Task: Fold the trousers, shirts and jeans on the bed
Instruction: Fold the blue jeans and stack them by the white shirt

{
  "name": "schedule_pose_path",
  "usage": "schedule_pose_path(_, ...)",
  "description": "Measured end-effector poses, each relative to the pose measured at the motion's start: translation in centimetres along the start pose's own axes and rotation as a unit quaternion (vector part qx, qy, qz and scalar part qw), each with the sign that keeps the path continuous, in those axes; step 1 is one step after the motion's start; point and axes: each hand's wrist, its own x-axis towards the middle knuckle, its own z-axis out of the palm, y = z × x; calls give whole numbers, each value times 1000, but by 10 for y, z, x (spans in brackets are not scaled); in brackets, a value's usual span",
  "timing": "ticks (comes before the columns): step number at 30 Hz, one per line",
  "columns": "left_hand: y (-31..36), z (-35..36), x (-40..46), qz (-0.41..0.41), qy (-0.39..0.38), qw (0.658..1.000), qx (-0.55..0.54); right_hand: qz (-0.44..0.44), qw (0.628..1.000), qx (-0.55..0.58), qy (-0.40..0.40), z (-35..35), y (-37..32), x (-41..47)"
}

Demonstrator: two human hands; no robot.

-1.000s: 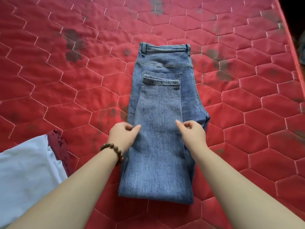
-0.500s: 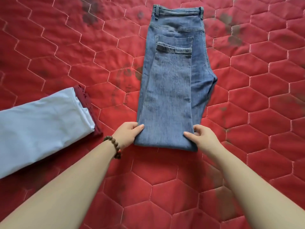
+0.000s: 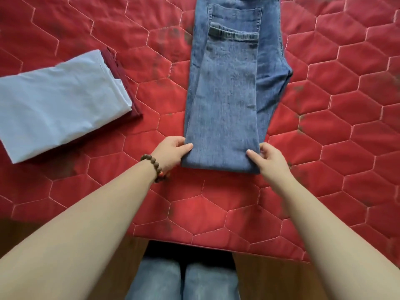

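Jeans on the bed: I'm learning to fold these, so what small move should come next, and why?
Probably lift the near end and carry it up toward the pocket. The jeans lie lengthwise, and the left hand and right hand each pinch a corner of that end.

Blue jeans [image 3: 229, 89] lie folded lengthwise on a red quilted bed [image 3: 346, 105], running from near to far, back pocket up. The left hand [image 3: 173, 151] pinches the near left corner of the fold and the right hand [image 3: 268, 159] pinches the near right corner. A bead bracelet [image 3: 154, 167] circles the left wrist. To the left lies a folded pale-blue garment [image 3: 58, 105] over a maroon one [image 3: 121, 83].
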Motion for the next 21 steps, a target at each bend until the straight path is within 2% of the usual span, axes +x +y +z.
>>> schedule_pose_path(2, -2, 1, 0, 9, -10, 996, 83, 30, 999, -5, -24, 5, 5, 0)
schedule_pose_path(4, -5, 1, -2, 19, -22, 999, 44, 31, 999, -25, -14, 8, 8, 4)
schedule_pose_path(7, -12, 4, -6, -7, -30, 999, -10, 34, 999, -25, -2, 10, 10, 2)
schedule_pose_path(13, -6, 7, -4, 17, 54, 986, 155, 78, 995, 8, 54, 17, 5, -4)
schedule_pose_path(21, -9, 16, -9, 44, 142, 962, 229, 62, 987, -77, 123, 25, 5, -6)
